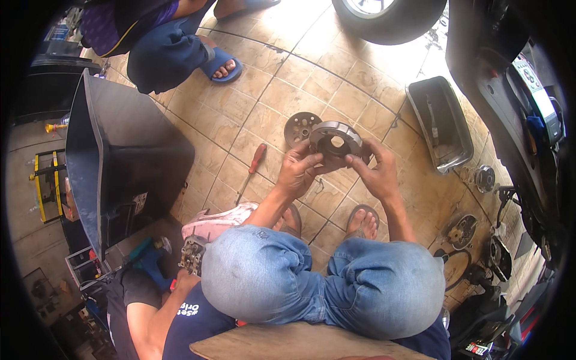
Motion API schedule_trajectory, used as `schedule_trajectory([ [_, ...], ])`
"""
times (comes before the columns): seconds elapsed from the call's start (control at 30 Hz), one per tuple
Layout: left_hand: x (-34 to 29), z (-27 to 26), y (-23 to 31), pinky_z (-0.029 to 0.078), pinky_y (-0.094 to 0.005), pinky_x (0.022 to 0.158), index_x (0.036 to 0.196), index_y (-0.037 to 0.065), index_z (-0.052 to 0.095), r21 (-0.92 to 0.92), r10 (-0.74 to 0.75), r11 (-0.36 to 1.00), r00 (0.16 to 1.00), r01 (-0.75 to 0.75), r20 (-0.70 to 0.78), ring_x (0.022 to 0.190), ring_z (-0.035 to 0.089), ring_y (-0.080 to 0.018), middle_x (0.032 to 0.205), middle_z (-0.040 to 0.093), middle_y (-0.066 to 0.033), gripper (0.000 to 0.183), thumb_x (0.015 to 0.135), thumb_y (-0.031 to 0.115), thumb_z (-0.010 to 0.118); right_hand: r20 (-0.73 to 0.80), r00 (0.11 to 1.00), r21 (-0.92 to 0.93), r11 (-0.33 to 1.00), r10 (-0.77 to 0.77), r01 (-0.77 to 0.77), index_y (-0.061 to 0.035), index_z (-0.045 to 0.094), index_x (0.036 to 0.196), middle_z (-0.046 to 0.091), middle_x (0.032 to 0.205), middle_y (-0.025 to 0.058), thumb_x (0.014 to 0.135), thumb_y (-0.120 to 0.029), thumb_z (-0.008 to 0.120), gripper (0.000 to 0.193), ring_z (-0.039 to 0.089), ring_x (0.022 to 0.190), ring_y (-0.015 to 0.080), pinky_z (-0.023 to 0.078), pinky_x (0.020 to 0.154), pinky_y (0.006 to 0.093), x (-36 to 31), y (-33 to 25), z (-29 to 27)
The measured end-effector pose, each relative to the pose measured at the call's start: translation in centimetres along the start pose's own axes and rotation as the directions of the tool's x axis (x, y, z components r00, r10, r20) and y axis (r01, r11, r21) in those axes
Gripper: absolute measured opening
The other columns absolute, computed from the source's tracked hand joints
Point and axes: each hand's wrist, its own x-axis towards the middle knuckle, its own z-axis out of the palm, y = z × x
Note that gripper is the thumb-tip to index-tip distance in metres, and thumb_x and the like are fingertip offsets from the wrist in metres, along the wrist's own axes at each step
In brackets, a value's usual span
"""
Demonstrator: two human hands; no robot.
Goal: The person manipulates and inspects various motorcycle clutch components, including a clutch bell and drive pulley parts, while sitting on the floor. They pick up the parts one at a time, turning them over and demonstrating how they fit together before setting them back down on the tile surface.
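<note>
Between my two hands, above the tiled floor, is a dark ring-shaped metal part (336, 128), tilted so its centre hole shows. My left hand (294, 172) pinches its left lower edge between thumb and fingers. On the opposite edge, my right hand (380, 172) grips it the same way, fingertips partly hidden behind. A flat round metal disc (298, 126) with several holes lies on the floor just beyond, partly covered by the ring. Left of my left hand rests a screwdriver (258, 158) with a red handle.
A black bin (129, 162) stands at left; a dark tray (439, 123) lies at right near loose round parts (461, 232). Another person's sandalled foot (223, 69) is far left. Beside my left knee, another person's hand (187, 281) is at a metal engine part (192, 255). A tyre (393, 24) stands at back.
</note>
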Motion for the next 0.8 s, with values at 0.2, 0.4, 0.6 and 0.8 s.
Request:
schedule_trajectory([
  [0.2, -0.3, -0.1, 0.3, 0.060, -0.0472, 0.097, 0.138, 0.000, 0.056, -0.056, -0.145, 0.987, 0.983, 0.151, 0.111, 0.117, 0.068, -0.0282, 0.129, 0.067, -0.0164, 0.040, 0.100, 0.013, 0.062, 0.045, 0.991, 0.067, 0.990, -0.124, 0.121, -0.0031, 0.065, 0.097, 0.064, 0.080, 0.0072, 0.074, -0.014, 0.089, 0.035, 0.058, 0.071, 0.0205, 0.046, 0.064, 0.0344, -0.1, -2.6, -0.3],
  [0.4, -0.5, -0.5, -0.4, 0.060, -0.0412, 0.094, 0.143, -0.001, 0.052, -0.066, -0.249, 0.963, 0.957, 0.260, 0.146, 0.109, 0.071, -0.0286, 0.129, 0.067, -0.0164, 0.054, 0.096, 0.019, 0.069, 0.068, 0.953, -0.103, 0.948, -0.295, 0.301, -0.0069, 0.065, 0.100, 0.063, 0.082, 0.0057, 0.068, -0.025, 0.094, 0.048, 0.059, 0.076, 0.0245, 0.046, 0.076, 0.0381, -0.6, -4.0, 0.1],
  [0.6, -0.4, -0.2, -0.7, 0.057, -0.0399, 0.098, 0.144, -0.003, 0.051, -0.098, -0.292, 0.939, 0.916, 0.329, 0.276, 0.112, 0.069, -0.0273, 0.129, 0.065, -0.0147, 0.057, 0.095, 0.019, 0.070, 0.068, 0.937, -0.060, 0.936, -0.343, 0.347, -0.0088, 0.058, 0.101, 0.060, 0.082, 0.0053, 0.063, -0.034, 0.097, 0.060, 0.058, 0.074, 0.0258, 0.044, 0.078, 0.0407, -0.9, -4.0, 0.8],
  [0.8, -0.7, -0.1, -0.7, 0.057, -0.0405, 0.099, 0.145, -0.004, 0.049, -0.075, -0.311, 0.936, 0.908, 0.344, 0.279, 0.112, 0.069, -0.0281, 0.128, 0.065, -0.0139, 0.059, 0.095, 0.020, 0.070, 0.113, 0.953, -0.067, 0.955, -0.282, 0.290, -0.0087, 0.056, 0.099, 0.061, 0.088, 0.0071, 0.060, -0.037, 0.099, 0.065, 0.058, 0.082, 0.0275, 0.044, 0.078, 0.0410, -1.4, -3.6, 0.8],
])
